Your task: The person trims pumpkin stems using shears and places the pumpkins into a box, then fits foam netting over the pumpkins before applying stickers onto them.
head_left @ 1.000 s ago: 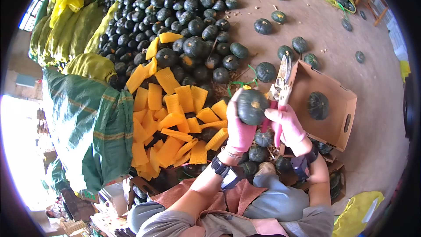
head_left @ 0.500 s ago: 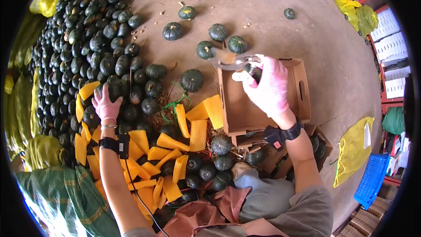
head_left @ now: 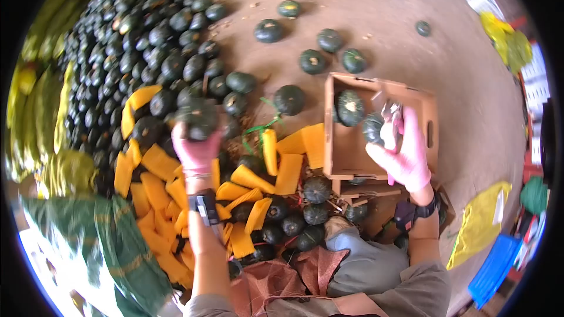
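Note:
My left hand (head_left: 197, 151), in a pink glove, is closed round a dark green pumpkin (head_left: 197, 118) and holds it up over the pile's near edge. Pruning shears (head_left: 390, 124) are in my gloved right hand (head_left: 405, 155), above the right part of an open cardboard box (head_left: 348, 151). Inside that box lie two green pumpkins: one pumpkin (head_left: 351, 107) sits near the left wall, and the other pumpkin (head_left: 372, 128) is partly hidden by the shears and my right hand.
A large pumpkin heap (head_left: 158, 41) fills the left side. Loose orange foam sleeves (head_left: 289, 173) lie in front of me. Several pumpkins, among them one pumpkin (head_left: 268, 30), are scattered on the floor. A yellow mesh bag (head_left: 479, 220) and blue crate (head_left: 494, 267) are at right.
My left hand has lifted a pumpkin from the heap and drawn it nearer. My right hand has moved lower over the box, with the shears still held. Two pumpkins now show inside; the view has shifted.

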A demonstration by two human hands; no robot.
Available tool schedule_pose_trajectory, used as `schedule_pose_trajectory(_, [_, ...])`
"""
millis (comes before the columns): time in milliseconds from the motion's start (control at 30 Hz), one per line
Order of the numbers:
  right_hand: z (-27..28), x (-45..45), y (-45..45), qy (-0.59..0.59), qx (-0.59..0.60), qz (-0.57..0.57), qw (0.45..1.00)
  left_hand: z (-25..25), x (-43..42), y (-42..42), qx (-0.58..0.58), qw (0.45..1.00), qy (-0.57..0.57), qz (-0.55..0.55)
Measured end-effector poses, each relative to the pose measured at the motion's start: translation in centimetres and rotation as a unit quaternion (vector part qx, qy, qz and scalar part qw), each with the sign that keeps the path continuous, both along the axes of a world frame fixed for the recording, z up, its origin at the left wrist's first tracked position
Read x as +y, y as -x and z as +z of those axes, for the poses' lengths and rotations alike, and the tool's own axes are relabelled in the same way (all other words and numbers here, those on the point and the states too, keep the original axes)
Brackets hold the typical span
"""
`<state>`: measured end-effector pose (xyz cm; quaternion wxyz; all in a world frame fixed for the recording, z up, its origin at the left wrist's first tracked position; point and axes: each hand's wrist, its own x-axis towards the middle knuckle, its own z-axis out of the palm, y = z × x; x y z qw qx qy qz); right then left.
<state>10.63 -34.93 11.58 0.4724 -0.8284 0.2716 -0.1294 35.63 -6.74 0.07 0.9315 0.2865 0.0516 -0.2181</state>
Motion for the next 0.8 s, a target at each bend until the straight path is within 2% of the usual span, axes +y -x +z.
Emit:
schedule_pose_trajectory(33, [-0.7, 0.6, -0.4, 0.143, -0.013, 0.051, 0.988, 0.1, -1.0, 2.1, 0.092, 0.992, 0.083, -0.013])
schedule_pose_trajectory(67, [-1.5, 1.2, -0.8, 0.29, -0.033, 0.08, 0.953, 0.8, -2.3, 4.2, 0.146, 0.985, 0.091, 0.01])
schedule_pose_trajectory(100, [-1.2, 2.0, -1.2, 0.399, -0.024, 0.097, 0.911, 1.8, -3.3, 6.1, 0.199, 0.959, 0.196, -0.047])
schedule_pose_trajectory(133, [-1.7, 2.7, -1.2, 0.418, -0.006, 0.106, 0.902, 1.2, -3.6, 7.5, 0.215, 0.945, 0.229, -0.088])
schedule_pose_trajectory(167, [-1.9, 3.2, -1.3, 0.411, -0.017, 0.126, 0.903, 2.5, -4.3, 9.0, 0.243, 0.938, 0.234, -0.075])
schedule_pose_trajectory(267, [-2.6, 3.9, -1.0, 0.371, -0.033, 0.158, 0.915, 2.1, -4.5, 11.8, 0.168, 0.946, 0.251, -0.119])
schedule_pose_trajectory(400, [-1.9, 4.1, -0.9, 0.368, -0.062, 0.153, 0.915, 3.3, -4.3, 14.0, 0.064, 0.974, 0.127, -0.175])
schedule_pose_trajectory(500, [-2.5, 3.7, -0.3, 0.268, -0.098, 0.155, 0.946, 4.0, -4.9, 14.8, 0.028, 0.978, 0.096, -0.185])
schedule_pose_trajectory(533, [-2.5, 3.8, 0.2, 0.055, -0.036, 0.16, 0.985, 4.5, -5.4, 15.3, -0.035, 0.976, 0.116, -0.181])
schedule_pose_trajectory(567, [-2.4, 4.1, 0.4, -0.11, -0.093, 0.145, 0.979, 5.0, -6.0, 15.8, -0.063, 0.981, 0.072, -0.17])
schedule_pose_trajectory(600, [-2.7, 4.1, 0.6, -0.255, -0.111, 0.139, 0.951, 5.5, -6.5, 16.3, -0.092, 0.983, 0.029, -0.156])
schedule_pose_trajectory(633, [-2.9, 4.2, 0.7, -0.395, -0.128, 0.133, 0.9, 5.9, -6.9, 16.6, -0.122, 0.983, -0.017, -0.137])
schedule_pose_trajectory(667, [-2.6, 4.2, 0.9, -0.432, -0.114, 0.107, 0.888, 6.2, -7.8, 17.3, -0.14, 0.98, -0.011, -0.138])
schedule_pose_trajectory(700, [-2.2, 4.2, 1.2, -0.468, -0.102, 0.078, 0.874, 6.2, -8.6, 18.3, -0.12, 0.982, -0.04, -0.137])
schedule_pose_trajectory(733, [-1.8, 4.2, 1.5, -0.503, -0.091, 0.047, 0.858, 5.5, -8.9, 18.5, -0.157, 0.973, -0.096, -0.137])
schedule_pose_trajectory(800, [-1.5, 3.5, 2.1, -0.513, -0.125, 0.009, 0.849, 5.9, -9.8, 18.6, -0.199, 0.961, -0.081, -0.173])
